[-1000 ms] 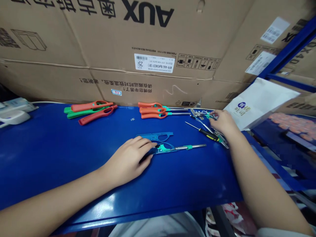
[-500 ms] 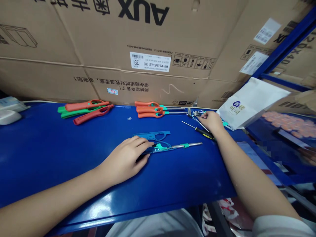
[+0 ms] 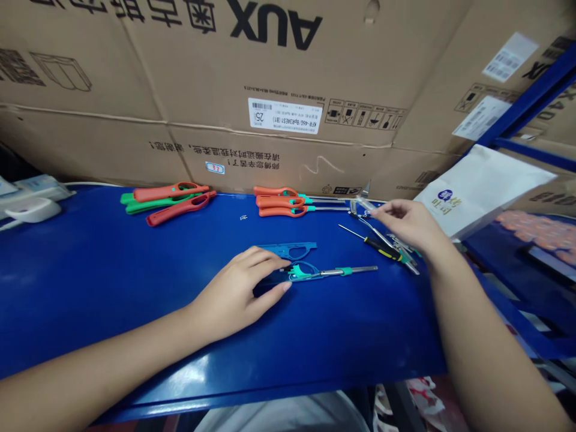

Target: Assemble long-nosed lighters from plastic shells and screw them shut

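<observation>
My left hand (image 3: 240,291) is curled around the handle end of an opened gas lighter (image 3: 315,274), a blue half-shell with green inner parts and a metal barrel. Its fingers cover the rear of that handle. Just behind lies a loose blue half-shell (image 3: 294,249). At the back right, my right hand (image 3: 407,222) pinches a small, clear-looking piece (image 3: 366,204), whose kind I cannot make out. Below that hand are a black-and-yellow screwdriver (image 3: 382,248) and a pile of metal barrels and small parts (image 3: 405,247).
Orange lighters with metal barrels (image 3: 281,203) lie near the cardboard box (image 3: 216,78). Red and green handle shells (image 3: 173,204) are further left. A few tiny pieces (image 3: 243,217) lie on the blue table (image 3: 135,288). A white paper bag (image 3: 481,186) stands at right.
My right hand has lifted from the small parts with a small, clear-looking piece between its fingertips. The opened lighter sits flatter, and my left thumb has moved away from its underside.
</observation>
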The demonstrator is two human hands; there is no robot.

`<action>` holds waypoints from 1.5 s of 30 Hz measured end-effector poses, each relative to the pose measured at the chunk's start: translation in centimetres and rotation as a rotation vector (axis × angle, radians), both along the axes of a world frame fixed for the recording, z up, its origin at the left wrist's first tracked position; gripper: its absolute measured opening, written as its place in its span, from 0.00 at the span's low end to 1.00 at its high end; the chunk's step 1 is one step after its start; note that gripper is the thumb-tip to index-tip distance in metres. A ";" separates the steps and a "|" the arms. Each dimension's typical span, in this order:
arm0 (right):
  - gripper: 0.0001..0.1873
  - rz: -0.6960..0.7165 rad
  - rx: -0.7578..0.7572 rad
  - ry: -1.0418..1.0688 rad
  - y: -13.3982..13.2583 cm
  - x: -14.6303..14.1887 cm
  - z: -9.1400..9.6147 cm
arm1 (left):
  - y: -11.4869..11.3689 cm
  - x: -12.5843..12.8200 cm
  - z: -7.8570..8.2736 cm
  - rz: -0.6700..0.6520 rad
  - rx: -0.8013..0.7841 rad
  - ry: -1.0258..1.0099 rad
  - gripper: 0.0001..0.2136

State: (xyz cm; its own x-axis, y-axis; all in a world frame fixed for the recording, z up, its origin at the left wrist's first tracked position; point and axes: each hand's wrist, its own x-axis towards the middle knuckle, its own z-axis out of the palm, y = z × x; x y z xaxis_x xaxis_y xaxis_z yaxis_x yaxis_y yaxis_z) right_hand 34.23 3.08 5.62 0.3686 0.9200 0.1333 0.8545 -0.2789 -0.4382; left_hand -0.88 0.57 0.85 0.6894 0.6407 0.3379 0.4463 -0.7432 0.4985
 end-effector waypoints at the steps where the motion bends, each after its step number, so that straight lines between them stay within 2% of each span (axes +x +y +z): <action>1: 0.14 0.106 0.032 0.079 -0.3 -1.6 -0.3 | -0.1 0.1 0.0 0.007 -0.031 -0.052 0.15; 3: 0.15 0.385 0.141 0.381 -1.1 -5.2 -1.1 | -0.3 0.4 -0.3 0.039 -0.107 -0.149 0.15; 5: 0.13 0.521 0.197 0.490 -2.3 -8.8 -2.3 | -0.5 0.7 -0.6 0.087 -0.190 -0.246 0.19; 6: 0.12 0.579 0.214 0.498 -3.0 -10.3 -2.8 | -0.6 0.9 -0.8 0.110 -0.228 -0.296 0.20; 8: 0.08 0.740 0.253 0.445 -4.3 -12.6 -3.8 | -0.7 1.3 -0.9 0.126 -0.297 -0.387 0.15; 10: 0.06 0.875 0.313 0.395 -5.0 -13.6 -4.4 | -0.8 1.5 -0.9 0.121 -0.378 -0.466 0.10; 12: 0.05 0.953 0.320 0.316 -5.1 -13.4 -4.6 | -0.8 1.6 -0.6 0.118 -0.451 -0.535 0.08; 14: 0.05 0.980 0.275 0.217 -4.7 -12.6 -4.4 | -0.6 1.5 -0.3 0.129 -0.498 -0.582 0.07; 16: 0.10 0.993 0.193 0.123 -4.2 -11.4 -4.1 | -0.2 1.2 -0.1 0.151 -0.513 -0.602 0.07; 21: 0.10 1.083 0.009 0.049 -3.6 -10.2 -3.9 | 1.0 0.4 -0.1 0.188 -0.405 -0.530 0.08; 26: 0.06 1.104 0.022 0.054 -3.9 -11.0 -4.7 | 1.2 0.1 -0.1 0.133 -0.196 -0.328 0.06; 30: 0.02 1.071 0.062 0.159 -4.1 -11.2 -4.6 | 1.0 0.0 -0.1 0.125 -0.132 -0.224 0.05; 33: 0.03 1.058 0.058 0.240 -4.0 -11.0 -4.6 | 0.9 0.0 -0.2 0.136 -0.117 -0.208 0.05; 39: 0.04 1.069 0.054 0.143 -3.9 -11.0 -5.2 | 0.9 0.0 -0.5 0.133 -0.133 -0.213 0.05; 45: 0.02 1.001 0.057 0.298 -4.0 -11.0 -4.5 | 1.1 0.0 -0.9 0.101 -0.135 -0.194 0.06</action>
State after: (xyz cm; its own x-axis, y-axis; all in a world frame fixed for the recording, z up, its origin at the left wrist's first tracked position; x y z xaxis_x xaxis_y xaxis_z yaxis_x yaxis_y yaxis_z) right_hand 23.26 -0.96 1.10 -0.5328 0.8184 0.2152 0.5389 0.5243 -0.6593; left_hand -0.86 1.64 -0.08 0.5507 0.7512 0.3639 0.4010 -0.6205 0.6739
